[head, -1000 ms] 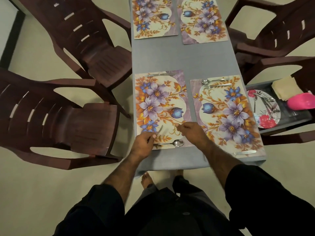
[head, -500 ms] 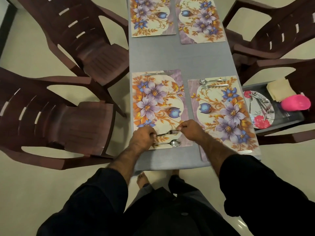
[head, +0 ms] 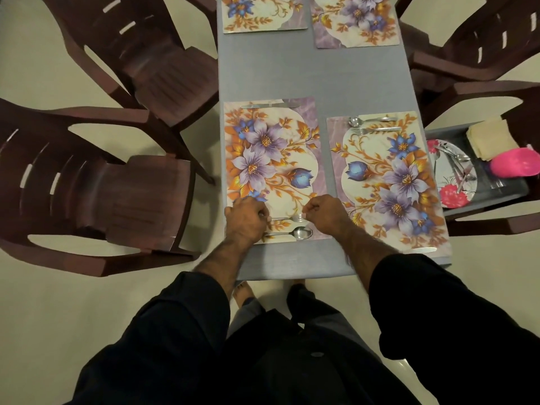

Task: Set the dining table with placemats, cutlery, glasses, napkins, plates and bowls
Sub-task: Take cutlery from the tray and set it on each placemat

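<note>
On the grey table (head: pixel 309 74) lie floral placemats. On the near left placemat (head: pixel 271 159) a spoon (head: pixel 295 232) lies along the near edge and a knife (head: pixel 268 106) along the far edge. A fork (head: pixel 285 219) lies just beyond the spoon, parallel to it. My left hand (head: pixel 247 220) grips its handle end. My right hand (head: pixel 324 213) pinches its head, which the fingers mostly hide. The near right placemat (head: pixel 388 182) carries a spoon (head: pixel 368 120), a fork (head: pixel 378 130) and a knife (head: pixel 420 250).
Two more placemats (head: pixel 263 16) lie at the far end. A grey tray (head: pixel 508 191) on the right chair holds a floral plate (head: pixel 451 194) with spare cutlery, beige napkins (head: pixel 488 138) and a pink bowl (head: pixel 517 163). Dark brown chairs (head: pixel 117 197) stand on both sides.
The fork in my left hand has come down from a tilt to lie flat above the spoon. My right hand has closed onto its head end.
</note>
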